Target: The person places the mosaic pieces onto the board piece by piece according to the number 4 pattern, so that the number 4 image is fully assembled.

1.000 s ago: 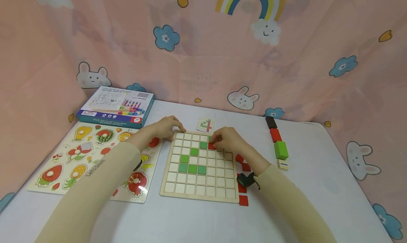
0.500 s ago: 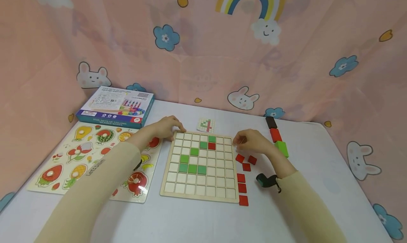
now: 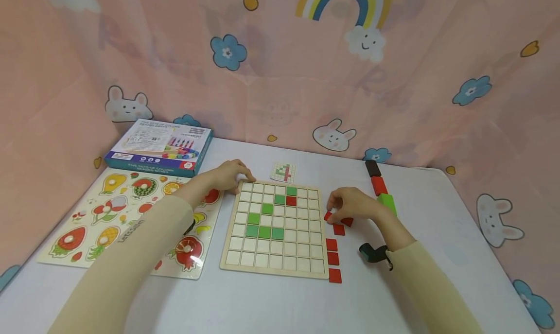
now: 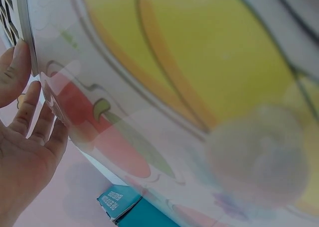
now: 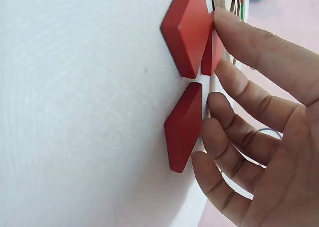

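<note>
A square wooden grid board point(image 3: 274, 272) lies on the table with several green tiles point(image 3: 264, 232) and one red tile point(image 3: 290, 201) in its cells. At its far left corner, my left hand point(image 3: 227, 175) holds the frame, thumb at the left side and fingers at the far edge. To the right of the board, my right hand point(image 3: 353, 203) has thumb and index finger on opposite edges of a loose red tile point(image 5: 213, 50), pinching it. Two other red tiles point(image 5: 183, 127) lie close by these fingers in the right wrist view.
More red tiles point(image 3: 333, 258) line the board's right side. A small pattern card point(image 3: 283, 172) lies beyond the board. Fruit puzzle board point(image 3: 94, 222) and a toy box point(image 3: 150, 166) occupy the left. Black, red and green blocks point(image 3: 387, 203) stand at right.
My right hand has left the red tile in the grid, moved right and come down to the loose red tiles. My left hand stays at the board's corner.
</note>
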A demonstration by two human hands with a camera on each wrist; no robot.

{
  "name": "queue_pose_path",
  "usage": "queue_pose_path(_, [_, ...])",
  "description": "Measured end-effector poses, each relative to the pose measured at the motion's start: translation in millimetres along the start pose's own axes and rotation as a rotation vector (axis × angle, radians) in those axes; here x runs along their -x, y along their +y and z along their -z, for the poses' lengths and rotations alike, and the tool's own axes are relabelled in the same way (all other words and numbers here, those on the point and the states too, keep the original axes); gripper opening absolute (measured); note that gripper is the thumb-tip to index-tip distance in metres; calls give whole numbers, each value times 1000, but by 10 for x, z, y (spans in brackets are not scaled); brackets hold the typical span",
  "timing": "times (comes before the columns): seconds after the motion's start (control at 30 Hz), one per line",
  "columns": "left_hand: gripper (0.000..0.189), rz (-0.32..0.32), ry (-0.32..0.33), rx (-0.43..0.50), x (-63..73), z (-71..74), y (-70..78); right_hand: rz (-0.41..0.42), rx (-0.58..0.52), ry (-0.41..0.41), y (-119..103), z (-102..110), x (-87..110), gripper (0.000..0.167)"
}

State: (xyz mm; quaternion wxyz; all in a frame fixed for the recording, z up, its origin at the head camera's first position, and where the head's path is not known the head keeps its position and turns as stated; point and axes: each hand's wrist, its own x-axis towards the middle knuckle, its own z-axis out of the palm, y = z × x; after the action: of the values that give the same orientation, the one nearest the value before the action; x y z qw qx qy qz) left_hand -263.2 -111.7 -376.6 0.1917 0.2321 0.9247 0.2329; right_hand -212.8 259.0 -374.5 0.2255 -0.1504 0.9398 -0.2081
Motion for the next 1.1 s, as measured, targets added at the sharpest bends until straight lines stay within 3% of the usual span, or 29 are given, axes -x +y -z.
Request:
queue_pose_path(0.23, [52,-11,3,3,5,-5,6,8,-16,-1,-17,11,-2,20])
queue_pose_path(0.5, [53,-15,4,6,19,-7,-3,3,-46,14,-50,10,-33,23])
queue_pose_path(0.67, [52,-20,8,-2,15,-11,-14,27,-24,99,-106,26,-57,8])
queue_pose_path(0.83, [52,-31,12,-11,22,-7,-12,80,-81,206,-233,17,-103,8])
queue_pose_path(1.1, [52,-29,9,0,20,-2,-14,180,-124,173,-580,-106,-198,11])
